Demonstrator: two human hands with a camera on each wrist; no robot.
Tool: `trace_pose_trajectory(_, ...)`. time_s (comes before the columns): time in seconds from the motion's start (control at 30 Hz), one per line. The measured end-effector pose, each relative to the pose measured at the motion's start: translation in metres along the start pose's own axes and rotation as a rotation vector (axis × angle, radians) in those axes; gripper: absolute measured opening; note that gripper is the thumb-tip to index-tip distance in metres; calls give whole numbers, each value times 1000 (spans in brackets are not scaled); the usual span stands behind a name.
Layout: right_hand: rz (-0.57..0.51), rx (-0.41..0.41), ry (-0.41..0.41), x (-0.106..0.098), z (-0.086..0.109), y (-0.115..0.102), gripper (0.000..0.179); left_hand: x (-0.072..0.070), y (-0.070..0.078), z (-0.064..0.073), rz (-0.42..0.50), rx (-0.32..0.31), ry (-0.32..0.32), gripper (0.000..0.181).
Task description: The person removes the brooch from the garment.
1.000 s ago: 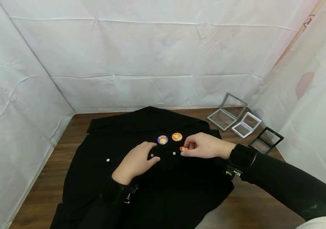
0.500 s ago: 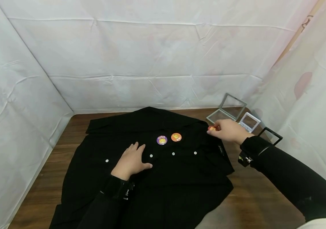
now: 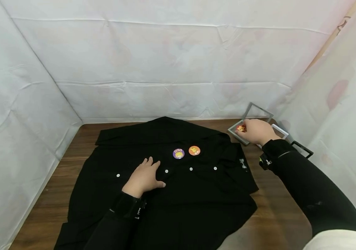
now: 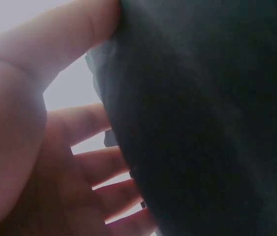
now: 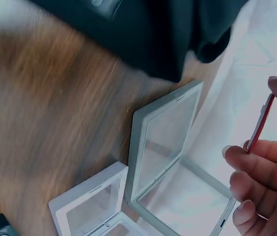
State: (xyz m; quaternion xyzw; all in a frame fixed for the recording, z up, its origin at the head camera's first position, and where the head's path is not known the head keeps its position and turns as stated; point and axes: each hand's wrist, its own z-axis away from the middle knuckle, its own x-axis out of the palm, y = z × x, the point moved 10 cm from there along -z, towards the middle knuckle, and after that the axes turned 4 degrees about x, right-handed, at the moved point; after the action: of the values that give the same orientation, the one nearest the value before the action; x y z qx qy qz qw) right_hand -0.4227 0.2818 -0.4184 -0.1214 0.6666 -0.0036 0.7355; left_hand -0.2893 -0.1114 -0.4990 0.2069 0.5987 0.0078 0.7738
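My right hand [image 3: 257,131] pinches a red round badge [image 3: 241,128] by its edge, over the base of an open grey display case [image 5: 139,132]. In the right wrist view the badge [image 5: 261,123] is seen edge-on between thumb and fingertip. My left hand [image 3: 142,178] rests with spread, relaxed fingers on a black buttoned shirt [image 3: 178,211] laid across the table. A purple badge [image 3: 178,153] and an orange badge [image 3: 194,150] lie side by side on the shirt, above its row of white buttons.
A smaller white case [image 5: 87,206] stands open beside the grey one, partly hidden by the right hand in the head view. Beyond it is a black case [image 3: 303,149], partly behind the sleeve. White cloth walls [image 3: 165,69] enclose the wooden table [image 3: 278,215].
My right hand has carried the red badge from the shirt up and right to the grey case. My left hand has drawn back slightly left and lies flatter on the shirt.
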Motion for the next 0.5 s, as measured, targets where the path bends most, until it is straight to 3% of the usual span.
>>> trace_pose_trajectory(0.2, 16, 49, -17, 14, -13, 15, 50, 1, 6, -4, -15, -2, -17, 90)
trace_pose_trajectory(0.5, -93, 175, -71, 33, -34, 45, 37, 0, 2, -8, -56, -28, -28, 89)
